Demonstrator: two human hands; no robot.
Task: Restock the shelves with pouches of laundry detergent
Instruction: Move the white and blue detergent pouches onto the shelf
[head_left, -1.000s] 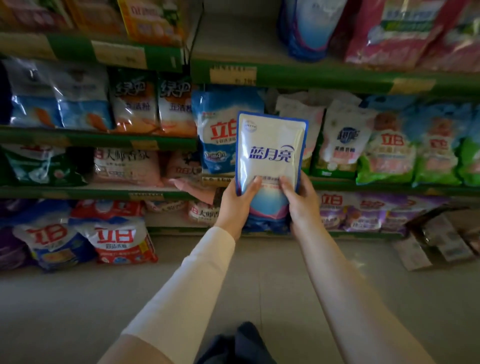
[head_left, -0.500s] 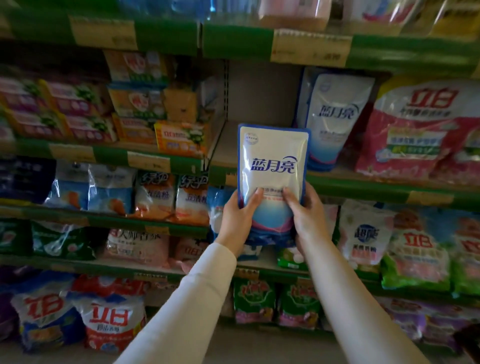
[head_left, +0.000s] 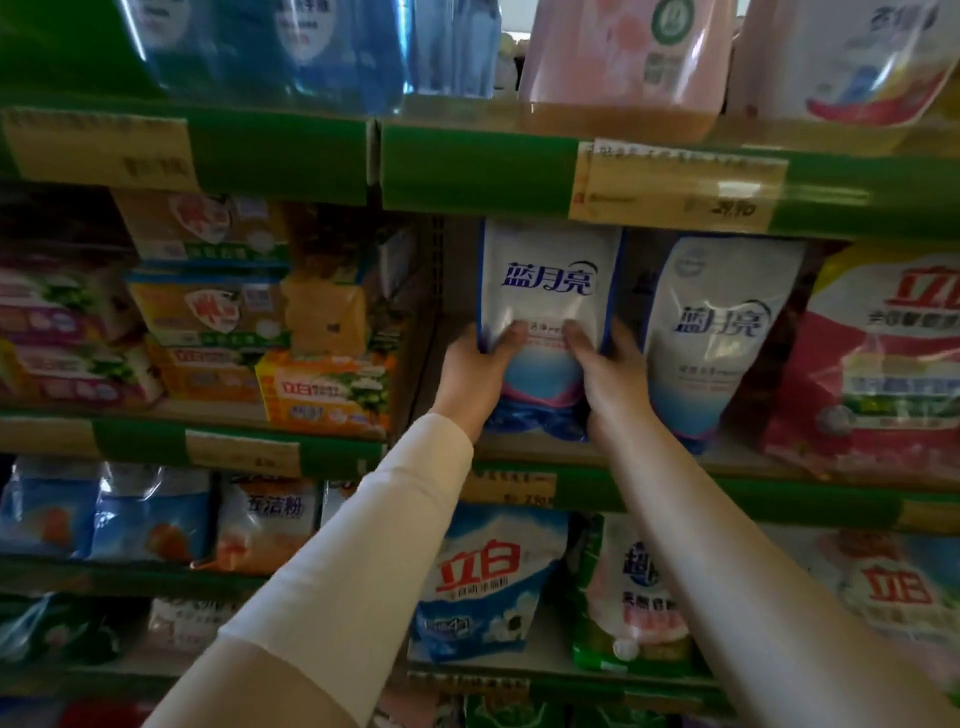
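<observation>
One view only: a wide-angle camera worn on the person's head. We look forward at the shelves (head_left: 291, 156) from close in; they fill the frame from left to right. Both forearms (head_left: 363, 545) enter at the near bottom edge and reach toward the far centre. There the left hand (head_left: 480, 374) and right hand (head_left: 615, 384) hold a pouch (head_left: 545, 280). Shelf edges bow toward the frame's sides, and the left side is blurred.

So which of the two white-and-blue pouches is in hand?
The left pouch, gripped low by the left hand and right hand; the matching pouch stands untouched to its right, beside the red bag.
</observation>
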